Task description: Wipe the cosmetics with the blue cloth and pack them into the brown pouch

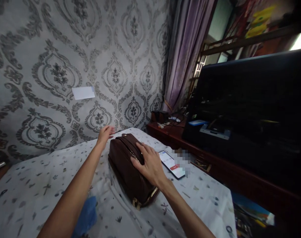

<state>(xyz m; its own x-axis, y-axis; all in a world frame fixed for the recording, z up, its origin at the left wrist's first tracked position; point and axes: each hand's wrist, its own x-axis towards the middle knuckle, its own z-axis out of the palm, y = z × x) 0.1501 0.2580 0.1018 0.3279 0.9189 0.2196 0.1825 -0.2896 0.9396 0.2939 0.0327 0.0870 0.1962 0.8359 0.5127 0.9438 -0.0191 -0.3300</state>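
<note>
A dark brown leather toiletry bag (123, 165) with gold zips lies on a white patterned sheet (187, 201). My right hand (150, 163) rests on the bag's top, fingers and thumb spread beside a gold zip. Beyond the bag's far left corner, my left hand (106, 135) is held apart from it, fingers stretched out and nothing visible in them. To the right of the bag, a phone (169, 162) with a lit screen lies face up on the sheet.
Blue cloth (87, 215) lies partly behind my left forearm. A red-brown wooden stand (165, 130) along the right carries a large black television (244, 109), cables and small items. Patterned wallpaper (116, 79) backs the bed; a purple curtain (181, 56) hangs in the corner.
</note>
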